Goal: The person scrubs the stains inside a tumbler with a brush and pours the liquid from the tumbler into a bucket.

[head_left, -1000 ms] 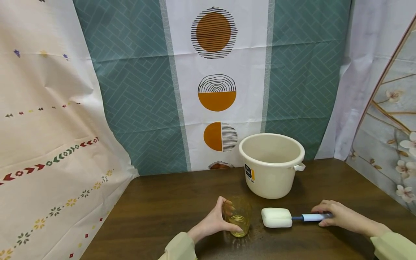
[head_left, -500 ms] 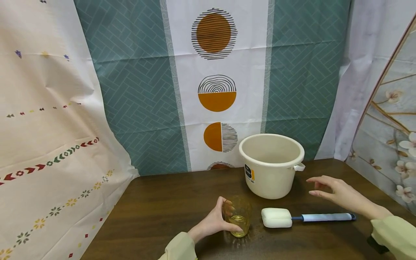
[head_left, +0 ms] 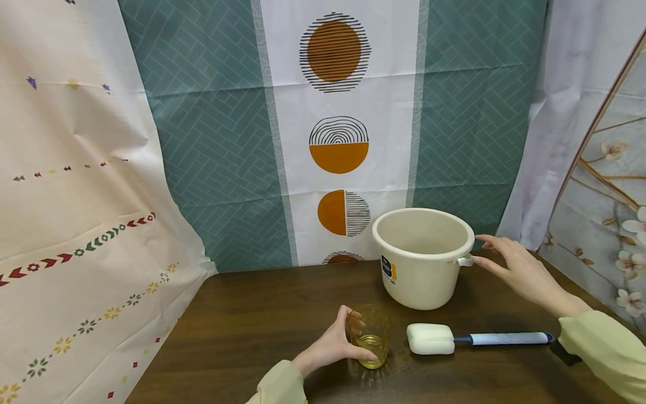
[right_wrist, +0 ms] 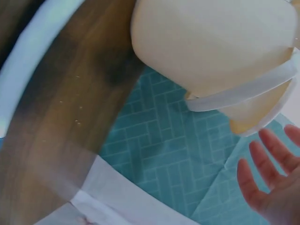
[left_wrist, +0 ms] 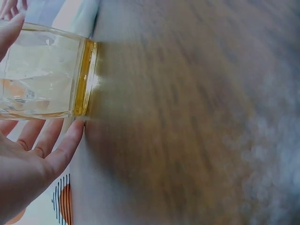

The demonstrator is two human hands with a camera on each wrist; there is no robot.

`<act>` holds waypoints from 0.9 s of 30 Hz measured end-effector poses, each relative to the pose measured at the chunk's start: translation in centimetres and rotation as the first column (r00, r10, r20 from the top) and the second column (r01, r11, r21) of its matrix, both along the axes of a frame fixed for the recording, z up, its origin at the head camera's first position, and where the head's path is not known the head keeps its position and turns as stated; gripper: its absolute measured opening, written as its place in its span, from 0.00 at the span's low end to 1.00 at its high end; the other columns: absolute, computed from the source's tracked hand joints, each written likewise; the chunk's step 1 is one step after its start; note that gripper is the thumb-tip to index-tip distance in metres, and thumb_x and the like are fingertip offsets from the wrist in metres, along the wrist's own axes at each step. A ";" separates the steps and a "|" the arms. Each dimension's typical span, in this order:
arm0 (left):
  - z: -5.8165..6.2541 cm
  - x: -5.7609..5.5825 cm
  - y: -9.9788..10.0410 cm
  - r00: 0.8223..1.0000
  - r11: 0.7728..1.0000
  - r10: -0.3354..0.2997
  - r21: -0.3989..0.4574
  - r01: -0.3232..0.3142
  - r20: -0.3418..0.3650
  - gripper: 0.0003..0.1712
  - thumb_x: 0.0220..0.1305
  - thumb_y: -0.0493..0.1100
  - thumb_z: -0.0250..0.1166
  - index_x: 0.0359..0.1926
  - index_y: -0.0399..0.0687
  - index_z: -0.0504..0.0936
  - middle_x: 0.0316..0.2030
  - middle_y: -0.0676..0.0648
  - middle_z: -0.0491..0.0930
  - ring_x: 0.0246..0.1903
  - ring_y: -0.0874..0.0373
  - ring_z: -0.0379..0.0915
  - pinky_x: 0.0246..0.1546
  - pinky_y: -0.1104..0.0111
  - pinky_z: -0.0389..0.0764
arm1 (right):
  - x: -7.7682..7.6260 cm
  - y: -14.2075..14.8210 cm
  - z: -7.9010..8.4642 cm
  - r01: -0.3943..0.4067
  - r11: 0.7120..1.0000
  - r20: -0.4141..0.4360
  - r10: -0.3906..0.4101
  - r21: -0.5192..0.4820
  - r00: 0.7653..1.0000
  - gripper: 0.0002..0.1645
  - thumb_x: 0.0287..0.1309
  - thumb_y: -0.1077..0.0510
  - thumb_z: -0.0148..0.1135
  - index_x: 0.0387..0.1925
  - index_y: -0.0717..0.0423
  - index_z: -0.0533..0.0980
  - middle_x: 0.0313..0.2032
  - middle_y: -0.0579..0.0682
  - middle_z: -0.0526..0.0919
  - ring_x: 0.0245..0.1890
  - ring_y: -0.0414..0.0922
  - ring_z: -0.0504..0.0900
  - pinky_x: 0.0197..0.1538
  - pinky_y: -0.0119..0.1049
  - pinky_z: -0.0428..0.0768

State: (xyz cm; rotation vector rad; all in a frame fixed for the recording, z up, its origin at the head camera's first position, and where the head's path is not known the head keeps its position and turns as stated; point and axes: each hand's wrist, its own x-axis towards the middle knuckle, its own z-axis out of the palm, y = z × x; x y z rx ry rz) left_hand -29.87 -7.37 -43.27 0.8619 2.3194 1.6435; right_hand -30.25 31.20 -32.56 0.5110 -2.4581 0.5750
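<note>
My left hand (head_left: 333, 343) grips an amber-tinted drinking glass (head_left: 379, 331), thumb at the near side and fingers behind it. The glass stands upright on the table; the left wrist view shows its thick base (left_wrist: 86, 77) beside the little finger. My right hand (head_left: 527, 276) is at the right side of a cream plastic bucket (head_left: 421, 283), fingers spread and fingertips right by the rim and the white handle (head_left: 465, 261). In the right wrist view those fingers (right_wrist: 265, 164) are extended near the rim, holding nothing. A sponge-headed cleaning brush (head_left: 507, 338) lies in front of the bucket.
The white sponge head (head_left: 430, 339) points left, toward the glass. Dark brown wooden tabletop (head_left: 242, 336) lies under everything. Patterned cloths hang behind (head_left: 217, 140) and at both sides. A dark wrist device (head_left: 565, 353) shows below the right sleeve.
My right hand has let go of the brush handle, lifted, and moved back to the bucket's right rim. The brush stays where it lay. My left hand keeps its hold on the glass.
</note>
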 end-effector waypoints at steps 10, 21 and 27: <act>-0.1 -0.2 0.0 1.000 1.000 0.010 -0.023 -0.010 0.014 0.36 0.41 0.42 0.75 0.46 0.47 0.60 0.42 0.45 0.70 0.43 0.54 0.69 0.42 0.65 0.69 | -2.1 -0.7 1.3 0.106 0.994 0.110 -0.106 0.008 0.988 0.42 0.59 0.39 0.52 0.63 0.64 0.57 0.55 0.68 0.63 0.52 0.65 0.59 0.42 0.64 0.60; -0.1 -0.1 0.1 1.000 0.999 0.017 -0.030 -0.017 0.006 0.36 0.41 0.42 0.75 0.45 0.46 0.59 0.44 0.48 0.69 0.44 0.53 0.68 0.42 0.65 0.68 | -4.5 -0.8 1.3 0.117 0.993 0.172 -0.117 0.015 0.978 0.44 0.62 0.37 0.45 0.63 0.68 0.53 0.53 0.72 0.61 0.50 0.69 0.60 0.40 0.64 0.61; 0.1 0.0 0.1 1.000 0.999 0.017 -0.033 -0.016 0.023 0.36 0.42 0.42 0.75 0.45 0.47 0.59 0.44 0.48 0.68 0.44 0.53 0.67 0.42 0.65 0.69 | -5.1 -0.7 1.1 0.114 0.993 0.191 -0.117 0.028 0.975 0.43 0.62 0.37 0.43 0.63 0.67 0.54 0.53 0.73 0.62 0.49 0.68 0.62 0.39 0.63 0.64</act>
